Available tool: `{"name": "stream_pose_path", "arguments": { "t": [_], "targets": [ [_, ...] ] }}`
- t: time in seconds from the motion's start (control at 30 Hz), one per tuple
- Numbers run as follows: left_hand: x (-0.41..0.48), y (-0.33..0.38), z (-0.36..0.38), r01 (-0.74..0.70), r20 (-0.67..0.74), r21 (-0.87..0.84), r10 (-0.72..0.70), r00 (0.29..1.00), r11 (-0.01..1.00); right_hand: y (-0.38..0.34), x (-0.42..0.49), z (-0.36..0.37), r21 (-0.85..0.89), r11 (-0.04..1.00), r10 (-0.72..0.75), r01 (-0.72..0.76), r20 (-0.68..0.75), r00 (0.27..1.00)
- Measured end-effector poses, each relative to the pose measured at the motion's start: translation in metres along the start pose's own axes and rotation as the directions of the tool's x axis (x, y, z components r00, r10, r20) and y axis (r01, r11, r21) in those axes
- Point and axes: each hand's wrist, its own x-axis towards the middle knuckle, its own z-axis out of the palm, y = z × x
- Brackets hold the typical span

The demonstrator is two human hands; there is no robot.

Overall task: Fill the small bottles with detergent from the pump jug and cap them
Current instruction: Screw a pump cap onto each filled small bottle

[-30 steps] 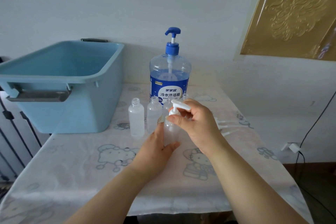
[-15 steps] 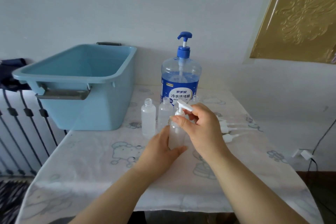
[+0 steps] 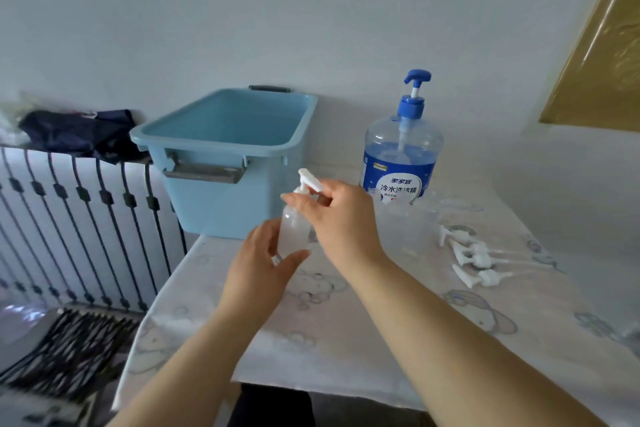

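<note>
My left hand (image 3: 263,263) grips a small frosted bottle (image 3: 293,230) above the table's left part, in front of the blue tub. My right hand (image 3: 341,218) pinches the collar of the white pump cap (image 3: 309,181) that sits on the bottle's neck. The big clear pump jug (image 3: 401,152) with blue liquid, a blue label and a blue pump head stands behind my right hand. Other small clear bottles (image 3: 405,229) stand blurred in front of the jug, partly hidden by my right hand. Several loose white pump caps (image 3: 471,256) lie on the cloth at the right.
A light blue plastic tub (image 3: 228,163) with grey handles stands at the table's back left. The table wears a white patterned cloth (image 3: 381,315). Left of the table is a black railing (image 3: 79,225) with dark cloth (image 3: 76,133) on it. A gold panel (image 3: 602,55) hangs at the right.
The view has swung left, so the tub and railing now fill the left. Both hands have carried the capped bottle left, away from the other small bottles, toward the tub.
</note>
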Motion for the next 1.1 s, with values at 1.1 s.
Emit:
{"name": "stream_pose_path", "arguments": {
  "t": [1.1],
  "targets": [
    [-0.014,0.031,0.054,0.037,0.116,-0.033,-0.033,0.993,0.999,0.041,-0.039,-0.052,0.01,0.997,0.076,-0.076,-0.258,0.963]
  ]
}}
